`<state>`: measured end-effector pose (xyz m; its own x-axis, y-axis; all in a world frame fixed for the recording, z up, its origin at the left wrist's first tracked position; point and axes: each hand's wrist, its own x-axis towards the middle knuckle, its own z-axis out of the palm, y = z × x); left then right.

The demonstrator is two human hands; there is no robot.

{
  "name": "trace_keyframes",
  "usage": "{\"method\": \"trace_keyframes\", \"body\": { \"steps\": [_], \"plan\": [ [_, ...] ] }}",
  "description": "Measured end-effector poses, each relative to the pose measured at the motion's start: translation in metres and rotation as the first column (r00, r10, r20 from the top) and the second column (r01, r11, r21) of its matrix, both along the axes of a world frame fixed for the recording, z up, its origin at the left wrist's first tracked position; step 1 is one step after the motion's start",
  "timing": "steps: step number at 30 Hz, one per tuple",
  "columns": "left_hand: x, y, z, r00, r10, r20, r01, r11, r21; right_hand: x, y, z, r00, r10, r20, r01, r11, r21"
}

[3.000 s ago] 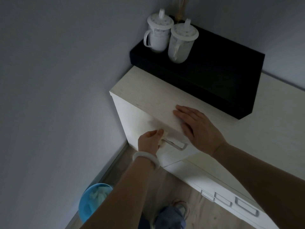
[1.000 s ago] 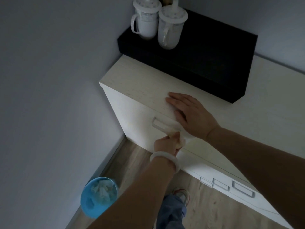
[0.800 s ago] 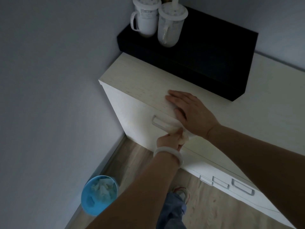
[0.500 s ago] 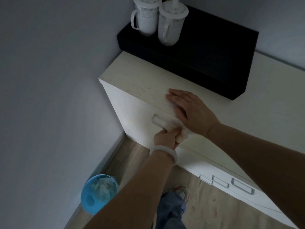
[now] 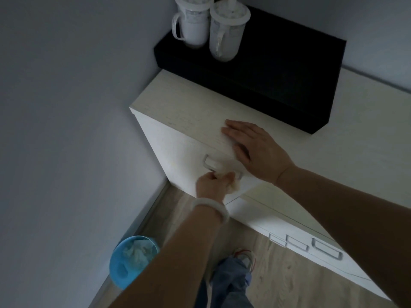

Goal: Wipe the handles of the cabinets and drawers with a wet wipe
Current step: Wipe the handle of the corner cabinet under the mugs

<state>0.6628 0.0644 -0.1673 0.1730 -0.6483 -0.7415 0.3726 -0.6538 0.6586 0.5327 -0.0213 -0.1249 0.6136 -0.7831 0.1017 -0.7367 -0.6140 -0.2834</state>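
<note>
A pale cabinet stands in the room's corner, with a metal handle high on its front. My left hand, with a white bangle on the wrist, grips a crumpled wet wipe and holds it against the middle of that handle. The handle's right part is hidden behind the wipe and fingers. My right hand rests flat with straight fingers on the cabinet's top edge, just above the handle. Lower to the right, three more drawer handles sit in a row.
A black box lies on the cabinet top with two lidded white cups on it. A blue bin holding used wipes stands on the wooden floor by the left wall. My leg and shoe are below.
My left hand with the wipe has slid left along the handle from its right end towards the middle. My right hand has stayed flat on the cabinet top.
</note>
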Motion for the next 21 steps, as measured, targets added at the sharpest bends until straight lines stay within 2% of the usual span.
{"method": "trace_keyframes", "body": {
  "steps": [3, 9, 13, 18, 21],
  "plan": [
    [-0.031, 0.009, 0.001, 0.988, -0.005, -0.152, 0.011, 0.999, 0.035, 0.000, 0.000, 0.000, 1.000, 0.016, 0.008, -0.016, 1.000, 0.007],
    [0.007, 0.013, -0.004, 0.986, 0.073, -0.151, -0.068, 0.997, 0.037, -0.001, -0.001, -0.001, 1.000, 0.016, 0.010, -0.016, 1.000, -0.012],
    [0.022, 0.011, -0.002, 0.924, 0.180, -0.337, -0.192, 0.981, -0.001, -0.001, -0.001, -0.002, 1.000, 0.010, 0.008, -0.010, 1.000, -0.019],
    [0.012, 0.009, -0.005, 0.897, 0.032, -0.441, -0.104, 0.985, -0.140, -0.001, -0.001, -0.003, 1.000, 0.017, 0.007, -0.017, 0.999, -0.027],
    [0.006, 0.015, -0.004, 0.892, -0.032, -0.450, -0.038, 0.989, -0.146, -0.001, -0.001, -0.002, 1.000, 0.019, -0.005, -0.019, 0.999, -0.026]
  ]
}}
